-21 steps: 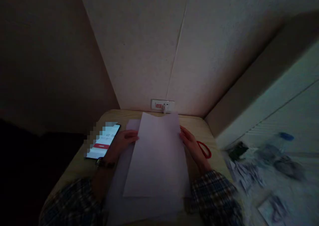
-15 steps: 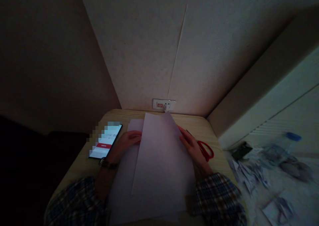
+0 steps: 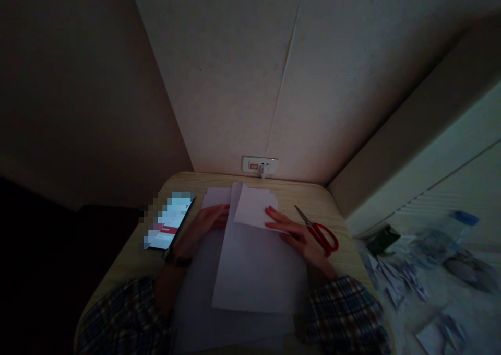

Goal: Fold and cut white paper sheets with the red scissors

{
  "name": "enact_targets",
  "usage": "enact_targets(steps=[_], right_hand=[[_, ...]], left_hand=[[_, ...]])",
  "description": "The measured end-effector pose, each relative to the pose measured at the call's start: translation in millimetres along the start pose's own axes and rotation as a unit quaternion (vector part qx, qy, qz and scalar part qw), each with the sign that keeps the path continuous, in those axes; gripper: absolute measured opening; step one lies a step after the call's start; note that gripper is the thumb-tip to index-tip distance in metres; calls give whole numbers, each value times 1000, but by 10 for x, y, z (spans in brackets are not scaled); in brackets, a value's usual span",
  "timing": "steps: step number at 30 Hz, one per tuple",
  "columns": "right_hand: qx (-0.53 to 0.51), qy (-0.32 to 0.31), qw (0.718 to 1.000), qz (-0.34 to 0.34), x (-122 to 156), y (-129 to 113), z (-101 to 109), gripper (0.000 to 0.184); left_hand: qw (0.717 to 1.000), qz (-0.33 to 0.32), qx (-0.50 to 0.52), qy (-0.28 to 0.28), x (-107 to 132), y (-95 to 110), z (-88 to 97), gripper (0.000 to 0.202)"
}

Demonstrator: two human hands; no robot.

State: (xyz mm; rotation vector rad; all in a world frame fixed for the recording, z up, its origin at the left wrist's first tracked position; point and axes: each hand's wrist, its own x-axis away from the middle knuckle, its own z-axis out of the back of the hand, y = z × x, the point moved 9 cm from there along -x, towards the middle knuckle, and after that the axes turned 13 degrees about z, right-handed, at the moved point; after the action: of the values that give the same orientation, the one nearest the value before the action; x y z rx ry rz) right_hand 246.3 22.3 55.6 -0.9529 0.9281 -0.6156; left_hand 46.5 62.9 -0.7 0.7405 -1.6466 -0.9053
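Note:
A white sheet of paper (image 3: 258,276) lies before me with its upper right corner folded over into a flap (image 3: 254,209). Beneath it are more white sheets (image 3: 195,287), whose left and lower parts show. My right hand (image 3: 293,232) rests open on the flap, its fingers spread. At the sheet's upper left edge is my left hand (image 3: 207,222), fingers stretched toward the paper; their tips are dim against the edge. Red-handled scissors (image 3: 319,232) lie to the right of my right hand. Left of my left hand lies a phone (image 3: 168,227) with a lit screen.
The small wooden table (image 3: 117,282) meets the wall, where a socket (image 3: 260,165) holds a plug. Right of the table, on a lower pale surface, are a clear bottle with a blue cap (image 3: 465,218), crumpled papers (image 3: 399,282) and a dark green packet (image 3: 383,240).
The sheet's upper right corner has been folded down to the left. My right hand has moved left from the sheet's edge onto the flap, uncovering the scissors' blades.

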Motion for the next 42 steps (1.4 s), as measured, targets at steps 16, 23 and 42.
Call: enact_targets(steps=[16, 23, 42], right_hand=[[-19, -123, 992, 21, 23, -27, -226, 27], [-99, -111, 989, -9, 48, -78, -183, 29], [-226, -36, 958, -172, -74, 409, -307, 95]], left_hand=[[999, 19, 37, -3, 83, -18, -153, 69], [999, 9, 36, -8, 42, -38, -122, 67], [999, -6, -41, -12, 43, 93, -50, 64]])
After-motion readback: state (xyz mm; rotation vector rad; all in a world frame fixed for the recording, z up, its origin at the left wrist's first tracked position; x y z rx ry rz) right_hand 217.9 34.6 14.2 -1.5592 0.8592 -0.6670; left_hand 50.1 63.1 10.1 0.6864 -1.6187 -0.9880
